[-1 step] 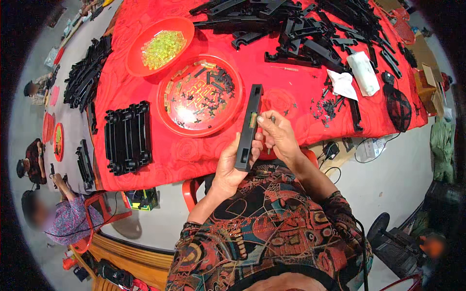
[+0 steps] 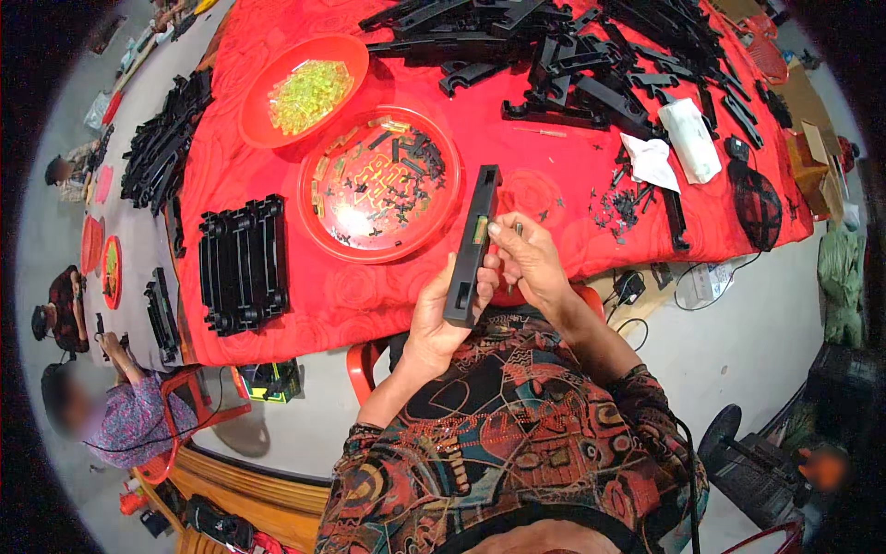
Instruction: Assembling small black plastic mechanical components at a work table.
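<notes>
Hardly anything had moved since the earlier frame: the far end of the black spirit-level body (image 2: 487, 181) sat a shade nearer the wearer, a shift so slight that the camera may have caused it, and both hands kept their places. Seating the yellow-green vial (image 2: 482, 231) in the middle window seemed to be the step in hand; whether it was fully home could not be told. By the look of it, the next move called for a steady level body and careful fingertip pressure to set the vial straight.

Held in front of the chest, at the near edge of the red-covered bench (image 2: 360, 319), the level body slanted, its far end slightly to the right. The left hand (image 2: 437, 316) was wrapped around its lower part, thumb along the left side and fingers curled to the right. The right hand (image 2: 535, 259) came in from the right, its thumb and fingers drawn together at the edge beside the vial, with a slim dark rod (image 2: 518, 229) caught among them. Whether its fingertips pressed the vial itself could not be made out.
</notes>
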A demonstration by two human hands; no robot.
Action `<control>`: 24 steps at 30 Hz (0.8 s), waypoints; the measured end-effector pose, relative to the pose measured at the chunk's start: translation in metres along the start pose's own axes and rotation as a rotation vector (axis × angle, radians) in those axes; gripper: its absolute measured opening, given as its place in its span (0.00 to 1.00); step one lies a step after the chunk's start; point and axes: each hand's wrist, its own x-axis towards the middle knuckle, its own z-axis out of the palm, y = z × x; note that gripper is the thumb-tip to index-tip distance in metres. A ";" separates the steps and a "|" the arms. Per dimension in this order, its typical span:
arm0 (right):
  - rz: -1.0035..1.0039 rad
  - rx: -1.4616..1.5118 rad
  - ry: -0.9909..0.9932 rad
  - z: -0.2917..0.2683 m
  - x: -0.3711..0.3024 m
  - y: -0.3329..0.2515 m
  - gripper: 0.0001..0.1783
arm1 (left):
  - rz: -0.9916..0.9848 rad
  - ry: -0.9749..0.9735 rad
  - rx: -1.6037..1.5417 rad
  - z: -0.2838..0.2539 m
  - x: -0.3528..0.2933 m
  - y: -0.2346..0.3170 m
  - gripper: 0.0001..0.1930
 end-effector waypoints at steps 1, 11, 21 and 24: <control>0.064 0.040 -0.005 -0.002 0.000 0.001 0.10 | -0.003 0.001 0.001 -0.001 0.001 0.000 0.22; 0.208 0.168 -0.068 -0.010 0.005 0.007 0.11 | -0.018 -0.001 -0.075 -0.002 0.004 0.001 0.22; 0.277 0.211 -0.078 -0.013 0.005 0.012 0.10 | -0.020 0.021 -0.108 -0.005 0.007 0.001 0.22; 0.309 0.259 -0.056 -0.015 0.005 0.015 0.10 | -0.022 0.037 -0.106 -0.009 0.007 0.003 0.22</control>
